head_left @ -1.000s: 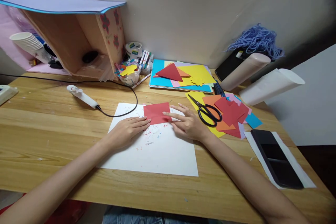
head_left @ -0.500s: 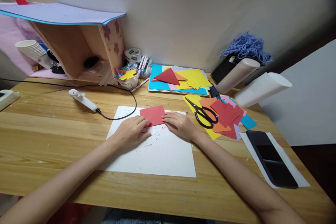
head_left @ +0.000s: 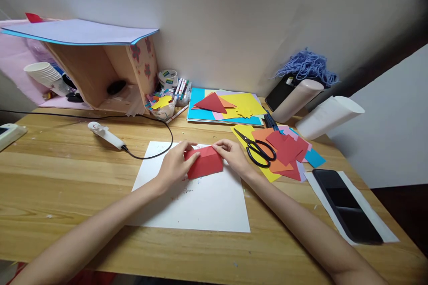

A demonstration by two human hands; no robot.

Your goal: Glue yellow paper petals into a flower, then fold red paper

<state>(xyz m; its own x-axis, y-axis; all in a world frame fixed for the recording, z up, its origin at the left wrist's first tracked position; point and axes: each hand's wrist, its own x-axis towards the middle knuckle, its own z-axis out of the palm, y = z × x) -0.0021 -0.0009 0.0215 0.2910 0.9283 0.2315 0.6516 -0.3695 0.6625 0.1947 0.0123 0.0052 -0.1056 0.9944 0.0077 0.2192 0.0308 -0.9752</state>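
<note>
A red piece of paper is held between both hands, just above a white sheet dotted with small coloured scraps and marks. A crease or bend runs across its upper part. My left hand pinches its left side, thumb on the near face and fingers behind. At the upper right corner, my right hand grips the paper between thumb and fingertips. Black-handled scissors lie to the right of my right hand, on top of coloured paper pieces.
A white glue gun with a black cord lies on the left. Behind stand a cardboard box, a tub of paper scraps and stacked coloured sheets. At right are paper rolls and a phone.
The red paper has been raised from lying flat on the white sheet and shifted slightly right and nearer. Both hands now pinch it. The camera view has tilted up a little.
</note>
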